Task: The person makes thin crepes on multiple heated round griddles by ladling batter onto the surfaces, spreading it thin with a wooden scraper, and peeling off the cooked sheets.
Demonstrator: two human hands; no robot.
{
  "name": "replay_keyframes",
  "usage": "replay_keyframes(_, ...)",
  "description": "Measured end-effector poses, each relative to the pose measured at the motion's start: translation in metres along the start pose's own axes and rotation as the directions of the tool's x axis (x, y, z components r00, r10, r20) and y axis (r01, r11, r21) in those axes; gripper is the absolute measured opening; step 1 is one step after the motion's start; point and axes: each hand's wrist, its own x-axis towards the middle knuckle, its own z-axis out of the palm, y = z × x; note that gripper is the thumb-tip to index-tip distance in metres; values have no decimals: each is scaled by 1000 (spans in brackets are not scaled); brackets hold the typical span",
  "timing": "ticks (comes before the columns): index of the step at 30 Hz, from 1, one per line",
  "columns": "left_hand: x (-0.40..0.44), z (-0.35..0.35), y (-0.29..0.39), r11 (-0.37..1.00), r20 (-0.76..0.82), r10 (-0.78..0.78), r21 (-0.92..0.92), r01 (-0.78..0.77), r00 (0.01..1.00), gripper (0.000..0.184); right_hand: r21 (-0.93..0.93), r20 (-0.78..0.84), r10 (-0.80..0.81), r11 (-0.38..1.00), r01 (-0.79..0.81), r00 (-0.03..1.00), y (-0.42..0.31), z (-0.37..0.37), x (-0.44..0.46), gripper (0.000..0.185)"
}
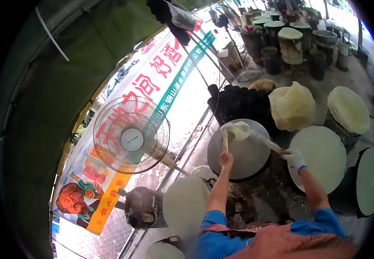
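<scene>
Gripping a stick (225,144), the left hand (226,160) lies over the griddle (247,164) at about 7 o'clock from its centre. The right hand (294,159), in a white glove, is closed round a paddle (265,140), just outside the rim near 3 o'clock. Pale dough (240,131) sits at 12 o'clock on the griddle, between the tools' far ends; its overlap and blur hide where each touches it. At 3 o'clock, beyond the glove, a pale disc (318,172) is partly covered by the right hand and forearm. A crumpled pile (292,105) stands towards 1 o'clock. The dark stack (238,101) at 12 is too black to make out. At 9, a fan (132,139) blocks part of a banner (152,82). Far off at 1 o'clock, a person (287,6) is cut off by the top edge.
</scene>
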Motion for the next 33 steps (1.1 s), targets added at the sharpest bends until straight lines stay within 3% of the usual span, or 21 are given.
replay_keyframes(1,-10,-33,8,992,3,-4,130,3,1000,68,266,144,292,909,-321,945,-28,-12,-5,33)
replay_keyframes(3,-1,-53,11,984,42,3,178,-10,999,65,741,-92,155,670,-36,984,-24,31,3,30)
replay_keyframes(4,-6,-51,8,979,75,-7,206,-9,997,64,642,-169,160,767,-15,973,-50,46,3,31)
replay_keyframes(5,-8,-46,5,995,41,-3,105,-1,999,65,469,-122,-26,880,81,992,-26,77,23,29)
replay_keyframes(6,4,-46,8,1000,-4,5,10,-5,1000,66,45,-107,-100,993,105,989,-25,81,24,27)
replay_keyframes(7,17,-53,7,997,-52,15,-73,-19,999,67,-375,-63,-162,918,127,985,-26,89,25,26)
replay_keyframes(9,37,-86,2,937,-364,157,-238,-255,918,69,-432,-34,-41,902,23,999,-26,79,34,22)
replay_keyframes(10,34,-103,6,873,-506,203,-293,-389,838,69,-265,-74,-83,962,60,994,-12,78,37,25)
replay_keyframes(11,17,-147,20,821,-274,47,-537,-193,961,69,247,-9,57,967,-53,998,-31,78,30,30)
replay_keyframes(13,-8,-179,-2,752,-127,102,-640,-160,987,67,589,64,215,780,-210,975,-19,143,45,35)
replay_keyframes(15,-41,-152,-60,843,8,176,-518,-146,984,68,274,24,99,956,-102,995,-59,173,53,36)
replay_keyframes(17,-96,-118,-121,897,28,339,-311,-314,940,68,-329,-112,-134,940,91,985,-89,154,61,32)
replay_keyframes(19,-164,-168,-100,967,396,-7,-231,107,918,67,-257,6,-65,964,64,998,-98,94,53,32)
replay_keyframes(20,-187,-166,-124,978,347,136,-198,-70,928,66,275,111,5,961,-35,994,-63,102,52,33)
replay_keyframes(22,-210,-175,-127,981,318,193,-97,-171,928,64,486,73,50,871,-80,996,-69,119,36,29)
replay_keyframes(25,-225,-164,-143,969,253,190,-204,-140,949,61,260,27,148,954,-149,989,-83,197,18,33)
replay_keyframes(27,-208,-154,-144,959,193,188,-246,-138,963,60,-92,86,6,996,2,996,-104,168,25,38)
replay_keyframes(29,-174,-145,-127,949,148,193,-281,-146,970,59,-154,9,-39,987,40,999,-75,124,26,39)
replay_keyframes(30,-159,-143,-119,945,139,199,-290,-153,970,58,-139,-9,28,990,-29,1000,-61,101,25,37)
replay_keyframes(31,-156,-140,-117,941,122,193,-305,-148,974,58,197,-42,159,969,-147,986,-55,96,21,34)
replay_keyframes(33,-161,-138,-118,937,108,174,-323,-131,979,57,455,-15,245,865,-211,969,-14,140,35,34)
